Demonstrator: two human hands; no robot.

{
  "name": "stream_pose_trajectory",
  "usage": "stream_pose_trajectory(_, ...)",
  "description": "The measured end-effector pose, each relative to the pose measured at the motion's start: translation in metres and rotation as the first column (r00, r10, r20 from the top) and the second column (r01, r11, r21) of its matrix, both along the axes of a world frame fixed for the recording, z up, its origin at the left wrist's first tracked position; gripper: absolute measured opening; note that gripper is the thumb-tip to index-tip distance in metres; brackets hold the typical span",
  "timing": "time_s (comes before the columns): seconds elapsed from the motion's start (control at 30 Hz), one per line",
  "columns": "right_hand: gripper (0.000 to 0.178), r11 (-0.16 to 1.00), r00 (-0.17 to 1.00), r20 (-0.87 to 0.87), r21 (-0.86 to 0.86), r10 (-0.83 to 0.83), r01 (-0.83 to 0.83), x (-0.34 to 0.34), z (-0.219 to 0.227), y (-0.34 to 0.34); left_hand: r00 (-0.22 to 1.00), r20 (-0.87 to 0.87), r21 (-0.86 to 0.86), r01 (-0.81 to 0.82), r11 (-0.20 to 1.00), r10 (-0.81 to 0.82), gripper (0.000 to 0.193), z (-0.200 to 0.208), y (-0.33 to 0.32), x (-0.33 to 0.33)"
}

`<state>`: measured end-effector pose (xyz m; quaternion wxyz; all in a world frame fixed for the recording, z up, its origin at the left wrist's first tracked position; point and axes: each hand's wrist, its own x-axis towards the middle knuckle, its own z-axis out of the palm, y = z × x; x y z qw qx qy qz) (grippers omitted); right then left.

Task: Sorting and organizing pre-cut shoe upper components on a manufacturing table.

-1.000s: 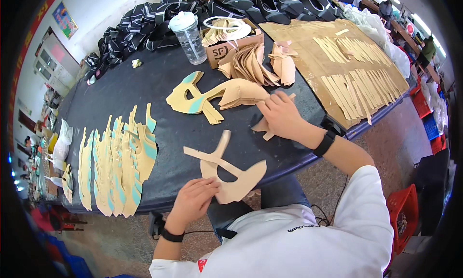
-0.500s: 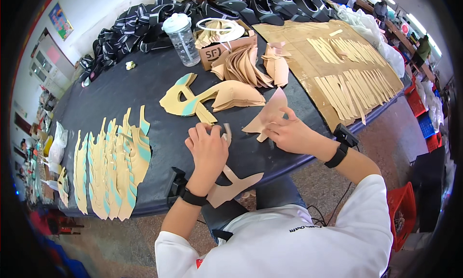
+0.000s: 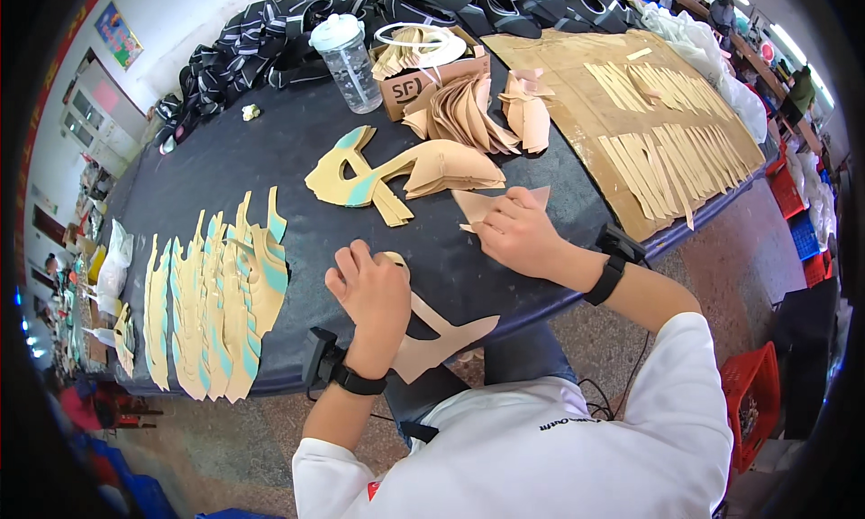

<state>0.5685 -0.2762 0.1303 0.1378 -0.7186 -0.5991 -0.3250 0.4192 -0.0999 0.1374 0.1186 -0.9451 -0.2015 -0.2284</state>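
Observation:
My left hand (image 3: 369,294) presses flat on a tan cut-out shoe-upper piece (image 3: 441,334) that hangs over the near edge of the dark table (image 3: 225,163). My right hand (image 3: 518,233) pinches a smaller tan triangular piece (image 3: 482,204) just to the right of it. Straight ahead lies a stack of tan and teal cut pieces (image 3: 396,172). Both wrists wear black bands.
A row of tan and teal pieces (image 3: 212,298) is laid out at the left. A clear lidded cup (image 3: 344,52), a cardboard box (image 3: 432,68) and fanned tan pieces (image 3: 468,113) stand behind. Cardboard with tan strips (image 3: 667,122) covers the right; black striped uppers (image 3: 270,32) lie at the back.
My left hand went from the large piece at the table's edge up toward the middle, then settled back on it. My right hand drew the small triangular piece closer to me.

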Motion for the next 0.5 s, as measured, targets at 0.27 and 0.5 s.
stream_pose_trajectory(0.27, 0.012, 0.99, 0.997, 0.027, -0.127, 0.072, -0.068, -0.014, -0.001, 0.012, 0.994, 0.062, -0.443, 0.111, 0.89, -0.093, 0.029, -0.011, 0.007, 0.015)
stream_pose_trajectory(0.5, 0.013, 0.965, 0.974, -0.191, -0.205, 0.123, -0.162, -0.014, -0.006, 0.003, 0.973, 0.087, -0.772, 0.202, 0.602, -0.215, 0.026, -0.031, 0.024, 0.029)
